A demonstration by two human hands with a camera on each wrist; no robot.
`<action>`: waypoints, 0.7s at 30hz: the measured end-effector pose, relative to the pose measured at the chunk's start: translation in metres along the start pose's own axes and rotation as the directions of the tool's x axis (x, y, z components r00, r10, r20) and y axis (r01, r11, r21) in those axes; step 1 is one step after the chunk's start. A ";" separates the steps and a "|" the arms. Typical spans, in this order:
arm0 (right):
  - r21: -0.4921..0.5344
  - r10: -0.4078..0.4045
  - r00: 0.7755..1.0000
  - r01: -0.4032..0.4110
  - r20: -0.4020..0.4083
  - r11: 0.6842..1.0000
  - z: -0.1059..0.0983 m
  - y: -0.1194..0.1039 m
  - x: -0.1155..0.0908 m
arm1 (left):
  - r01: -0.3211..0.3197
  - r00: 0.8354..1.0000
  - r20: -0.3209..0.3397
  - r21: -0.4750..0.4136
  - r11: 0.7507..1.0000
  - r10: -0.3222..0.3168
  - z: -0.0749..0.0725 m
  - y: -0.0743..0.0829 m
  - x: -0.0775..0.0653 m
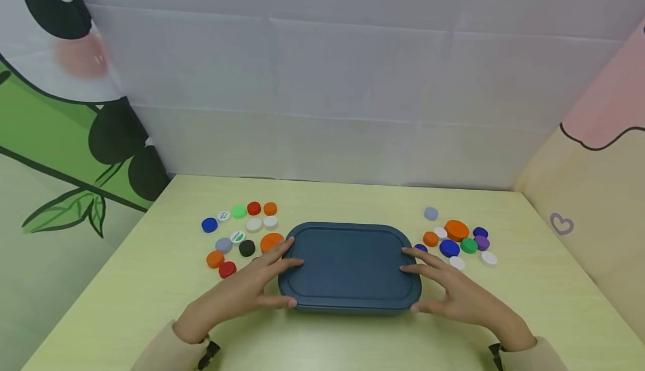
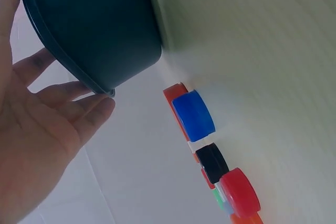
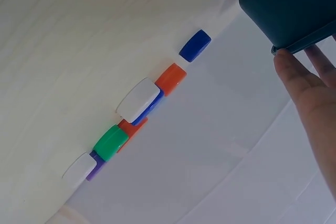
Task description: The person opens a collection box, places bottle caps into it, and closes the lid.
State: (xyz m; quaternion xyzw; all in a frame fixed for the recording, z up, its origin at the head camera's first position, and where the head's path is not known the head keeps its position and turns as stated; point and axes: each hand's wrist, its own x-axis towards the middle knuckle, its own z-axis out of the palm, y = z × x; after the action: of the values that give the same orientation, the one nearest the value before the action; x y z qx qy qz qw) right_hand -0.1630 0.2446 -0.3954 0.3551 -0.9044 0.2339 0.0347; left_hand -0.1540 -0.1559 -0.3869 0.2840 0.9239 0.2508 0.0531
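A dark blue lidded box (image 1: 351, 266) sits on the table in the head view, its lid lying flat on top. At its left side my left hand (image 1: 246, 291) rests fingertips on the lid's edge, thumb by the front corner, fingers spread. My right hand (image 1: 457, 292) touches the opposite edge the same way, fingers extended and thumb low at the front right corner. In the left wrist view the fingers meet the rim above the box's smooth side wall (image 2: 105, 30). The right wrist view shows fingertips at the rim too. What the box contains is hidden.
Several coloured bottle caps lie left of the box, among them a red cap (image 1: 227, 269) and a black cap (image 1: 247, 248). More caps lie to the right, including a large orange cap (image 1: 456, 230) and a green cap (image 1: 468, 245). A white sheet (image 1: 353, 80) hangs behind the table.
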 end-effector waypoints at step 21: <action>-0.026 -0.047 0.999 0.047 -0.014 0.999 0.000 0.002 -0.001 | -0.096 0.994 -0.035 0.110 0.989 0.101 -0.002 0.000 -0.002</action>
State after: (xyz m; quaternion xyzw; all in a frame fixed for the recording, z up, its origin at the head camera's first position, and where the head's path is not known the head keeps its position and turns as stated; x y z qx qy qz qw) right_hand -0.1639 0.2462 -0.3969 0.3740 -0.8986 0.2237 0.0512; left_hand -0.1531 -0.1576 -0.3854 0.3267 0.9218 0.2086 0.0065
